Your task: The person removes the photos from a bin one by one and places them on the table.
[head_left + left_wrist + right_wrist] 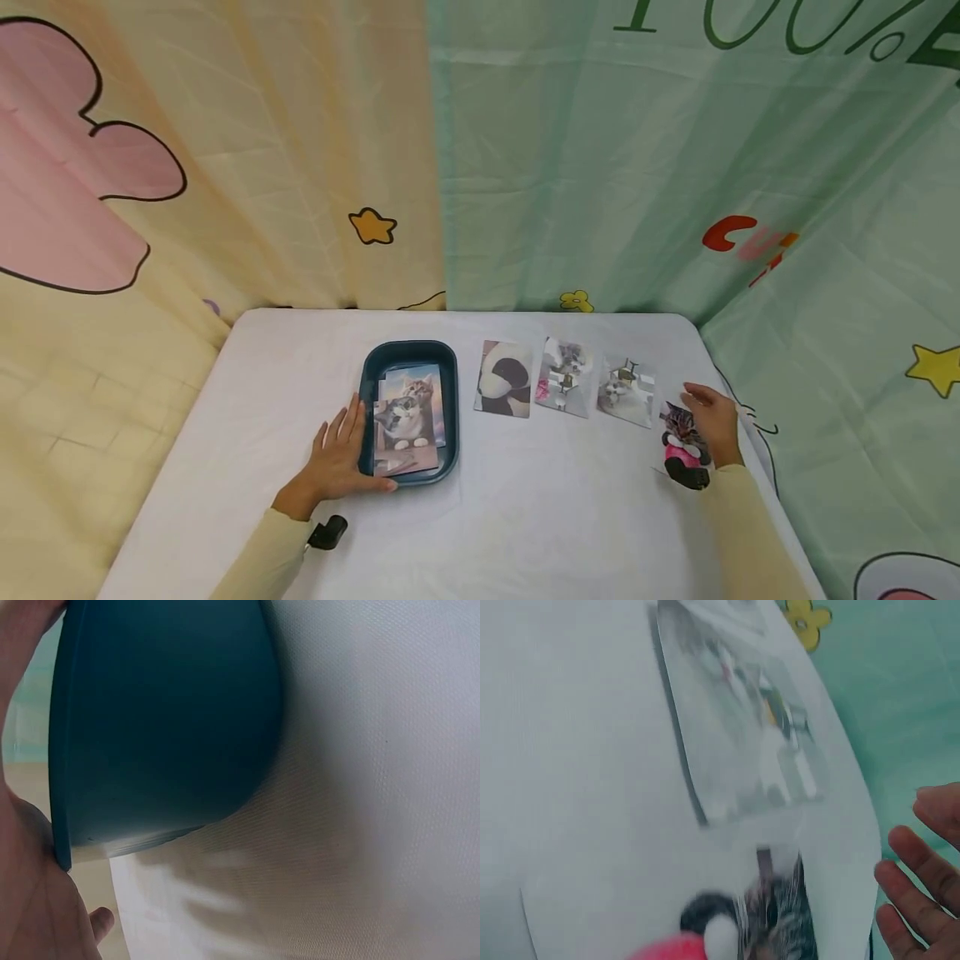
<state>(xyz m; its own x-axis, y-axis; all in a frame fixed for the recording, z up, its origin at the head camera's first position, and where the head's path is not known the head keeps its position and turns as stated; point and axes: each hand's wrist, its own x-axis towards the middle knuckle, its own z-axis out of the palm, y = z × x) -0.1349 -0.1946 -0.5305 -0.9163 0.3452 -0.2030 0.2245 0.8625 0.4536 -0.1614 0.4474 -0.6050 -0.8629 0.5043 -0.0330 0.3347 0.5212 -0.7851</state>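
A dark teal tray (451,367) stands left of the table's middle, with a grey kitten photo card (401,437) overlapping another kitten card (423,388) inside it. My left hand (337,458) rests against its left rim, fingers extended and thumb along the front edge; the left wrist view shows the tray's outer wall (165,712) up close. Far to the right lies a photo card of a tabby cat in pink (681,454). Over that card's right side hovers my right hand (714,417), its loosely bent fingers apart from the card in the right wrist view.
Three photo cards lie in a row right of the tray: a white-and-dark one (495,385), a cat one (558,358) and another cat one (615,398). A white cloth covers the table (540,525). Printed curtains (525,167) hang behind it.
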